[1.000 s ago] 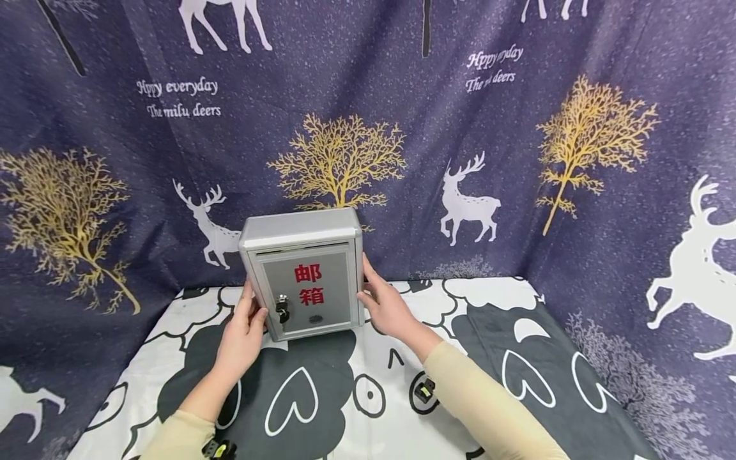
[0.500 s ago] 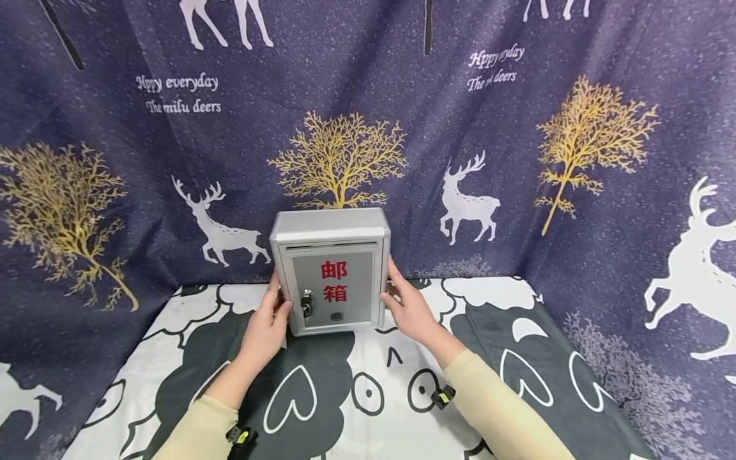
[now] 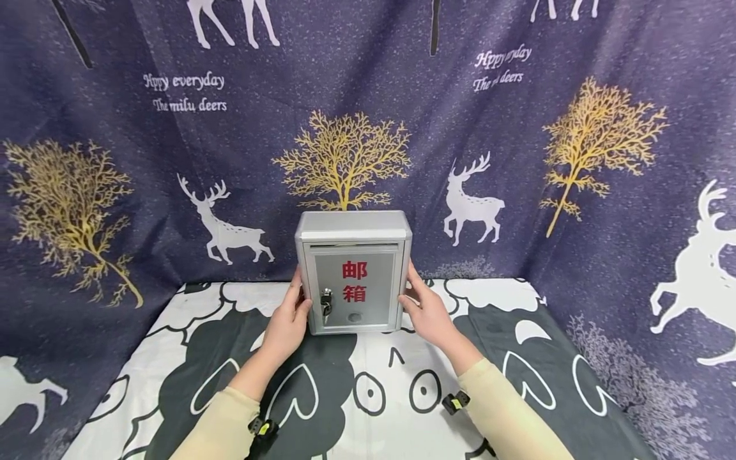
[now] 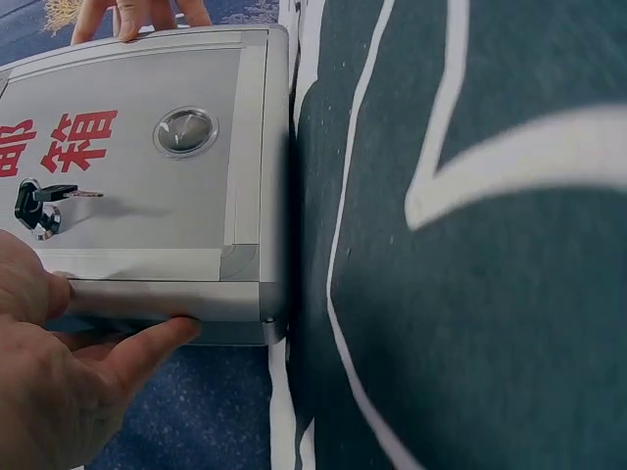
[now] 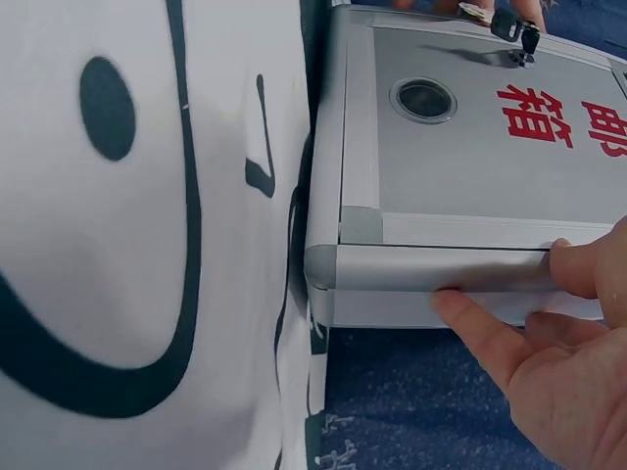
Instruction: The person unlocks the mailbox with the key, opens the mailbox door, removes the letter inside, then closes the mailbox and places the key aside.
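Note:
A silver-grey metal mailbox (image 3: pixel 376 275) with red characters on its door stands upright in the middle of the head view. A black-headed key (image 3: pixel 326 305) sits in the lock at the door's left side. My left hand (image 3: pixel 287 324) grips the box's left side, thumb at the front edge. On the opposite side my right hand (image 3: pixel 430 316) holds it the same way. Both wrist views show the mailbox's bottom edge right at the cloth. In the right wrist view, a round window (image 5: pixel 423 100) shows low on the door. The box hides its own back.
A black-and-white cartoon-print cloth (image 3: pixel 397 383) covers the table. Close behind the mailbox hangs a dark blue curtain (image 3: pixel 356 76) printed with deer and golden trees, which also runs along both sides of the table.
Both hands have moved the mailbox to the right across the head view. Its front has turned from slightly angled and tilted to nearly square with the viewer.

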A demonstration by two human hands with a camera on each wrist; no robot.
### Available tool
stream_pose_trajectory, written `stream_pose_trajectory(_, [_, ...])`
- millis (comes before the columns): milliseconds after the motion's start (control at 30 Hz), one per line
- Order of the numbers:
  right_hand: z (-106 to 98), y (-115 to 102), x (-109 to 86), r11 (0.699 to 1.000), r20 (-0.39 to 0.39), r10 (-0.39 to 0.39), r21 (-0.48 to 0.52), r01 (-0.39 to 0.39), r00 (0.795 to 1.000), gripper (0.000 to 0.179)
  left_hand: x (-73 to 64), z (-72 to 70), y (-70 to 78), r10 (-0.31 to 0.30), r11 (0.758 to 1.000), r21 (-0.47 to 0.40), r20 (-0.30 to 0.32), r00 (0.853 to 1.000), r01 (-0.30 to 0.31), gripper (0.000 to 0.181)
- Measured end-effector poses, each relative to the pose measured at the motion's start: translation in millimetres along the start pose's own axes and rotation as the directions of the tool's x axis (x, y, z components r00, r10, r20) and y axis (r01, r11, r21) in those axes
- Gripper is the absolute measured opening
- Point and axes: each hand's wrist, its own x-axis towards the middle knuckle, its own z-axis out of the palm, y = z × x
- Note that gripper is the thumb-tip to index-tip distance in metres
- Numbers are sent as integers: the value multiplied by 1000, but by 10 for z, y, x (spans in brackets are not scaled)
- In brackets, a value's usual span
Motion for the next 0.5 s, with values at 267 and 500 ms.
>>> stream_pose_trajectory(267, [-94,56,-52,999,-19,32,-26,-33,999,91,55,125,55,-4,1000,-19,17,1000,5,77])
stream_pose_trajectory(500, [-166,98,-41,1000,-14,19,8,-19,1000,92,86,218,65,24,1000,-3,-12,1000,-24,77])
